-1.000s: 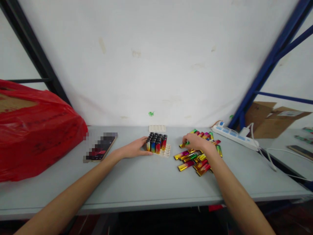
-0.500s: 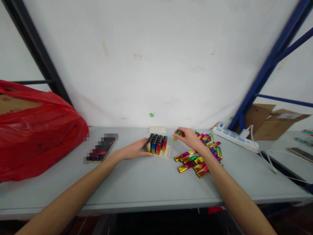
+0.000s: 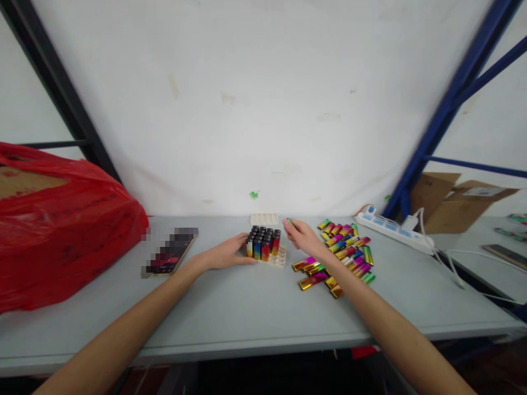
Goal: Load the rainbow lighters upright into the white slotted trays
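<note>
By the left hand (image 3: pixel 226 252), lighters (image 3: pixel 263 247) have metallic-looking sides and plastic-looking tops; their tray (image 3: pixel 282 257) looks matt. By the right hand (image 3: pixel 302 235), the pile (image 3: pixel 349 253) gleams like foil; farther right, the box (image 3: pixel 430 200) is matt cardboard. Left of both hands, the bag (image 3: pixel 74 236) is glossy, creased plastic.

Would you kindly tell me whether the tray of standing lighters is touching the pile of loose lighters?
Apart: the head view shows a strip of grey tabletop between the tray and the loose lighters.

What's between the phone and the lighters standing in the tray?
In the head view, your left hand lies between the phone and the standing lighters, close beside the lighters, with bare grey tabletop towards the phone.
</note>
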### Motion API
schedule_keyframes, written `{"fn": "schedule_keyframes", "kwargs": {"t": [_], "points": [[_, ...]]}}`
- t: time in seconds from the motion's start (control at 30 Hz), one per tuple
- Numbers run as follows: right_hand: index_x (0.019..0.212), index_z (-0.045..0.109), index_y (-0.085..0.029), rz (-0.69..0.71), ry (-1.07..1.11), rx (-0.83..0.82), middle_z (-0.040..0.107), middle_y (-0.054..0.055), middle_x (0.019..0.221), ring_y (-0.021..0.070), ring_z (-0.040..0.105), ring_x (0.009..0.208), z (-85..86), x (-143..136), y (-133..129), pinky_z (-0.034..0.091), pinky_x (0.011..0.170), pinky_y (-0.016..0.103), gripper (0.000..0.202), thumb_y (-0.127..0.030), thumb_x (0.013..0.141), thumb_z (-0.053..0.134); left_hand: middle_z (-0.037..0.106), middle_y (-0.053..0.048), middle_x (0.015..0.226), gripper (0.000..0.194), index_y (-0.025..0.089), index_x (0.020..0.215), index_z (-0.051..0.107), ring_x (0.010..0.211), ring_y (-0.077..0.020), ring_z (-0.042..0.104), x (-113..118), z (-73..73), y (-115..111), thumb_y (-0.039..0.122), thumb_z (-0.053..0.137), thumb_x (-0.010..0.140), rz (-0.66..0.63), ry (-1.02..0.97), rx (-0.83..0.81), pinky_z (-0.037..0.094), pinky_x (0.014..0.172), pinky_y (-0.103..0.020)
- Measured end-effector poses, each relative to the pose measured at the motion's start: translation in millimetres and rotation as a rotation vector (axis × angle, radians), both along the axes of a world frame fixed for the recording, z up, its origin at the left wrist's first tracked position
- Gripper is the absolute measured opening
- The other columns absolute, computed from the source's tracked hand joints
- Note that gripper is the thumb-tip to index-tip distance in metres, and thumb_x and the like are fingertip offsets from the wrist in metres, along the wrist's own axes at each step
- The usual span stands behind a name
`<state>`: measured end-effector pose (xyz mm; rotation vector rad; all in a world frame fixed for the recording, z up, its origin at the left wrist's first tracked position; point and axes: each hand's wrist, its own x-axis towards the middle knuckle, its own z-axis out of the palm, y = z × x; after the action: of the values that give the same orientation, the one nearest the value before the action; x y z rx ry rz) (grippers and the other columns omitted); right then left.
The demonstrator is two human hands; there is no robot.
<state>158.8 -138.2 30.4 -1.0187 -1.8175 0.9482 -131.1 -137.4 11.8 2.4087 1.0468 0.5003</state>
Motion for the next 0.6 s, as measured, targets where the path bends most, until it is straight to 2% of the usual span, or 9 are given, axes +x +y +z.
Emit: {"fn": "schedule_keyframes", "kwargs": {"t": [0.13,0.3,0.43,0.6], "points": [[0.064,0.035,-0.024,-0.148,-0.137,0.146,0.031,-0.004,0.061,0.0116,0.032,0.059,-2.8,-10,-6,0.025,0.055,0.027,0.059,-0.075,0.094,0.042,0.060,-0.014,0.154,0.079,0.018,0.151,0.055,0.140,-0.0355,0.058,1,1.5,-1,0.063,0.077,0.090,0.003,0.004,0.000,0.041,0.124,-0.045],[0.059,0.031,-0.025,-0.160,-0.194,0.179,0.027,-0.004,0.061,0.0111,0.028,0.059,-1.9,-16,-11,0.022,0.057,0.028,0.047,-0.061,0.087,0.044,0.058,-0.015,0.156,0.081,0.017,0.152,0.053,0.142,-0.0348,0.056,0,-0.4,1,0.064,0.077,0.089,-0.001,0.012,0.017,0.040,0.125,-0.043],[0.061,0.034,-0.024,-0.148,-0.203,0.224,0.031,-0.004,0.061,0.0117,0.032,0.060,-0.8,-17,-13,0.024,0.059,0.028,0.044,-0.056,0.088,0.044,0.060,-0.015,0.153,0.080,0.017,0.151,0.054,0.140,-0.0348,0.058,-1,-1.6,2,0.063,0.077,0.090,-0.011,0.011,0.025,0.041,0.124,-0.043],[0.071,0.043,-0.023,-0.127,-0.235,0.282,0.046,-0.003,0.065,0.0143,0.043,0.065,5.5,-15,-17,0.031,0.063,0.028,0.049,-0.062,0.101,0.040,0.060,-0.014,0.154,0.078,0.017,0.151,0.054,0.140,-0.0347,0.058,-1,-2.0,3,0.062,0.075,0.091,-0.016,0.017,0.028,0.040,0.125,-0.043]]}}
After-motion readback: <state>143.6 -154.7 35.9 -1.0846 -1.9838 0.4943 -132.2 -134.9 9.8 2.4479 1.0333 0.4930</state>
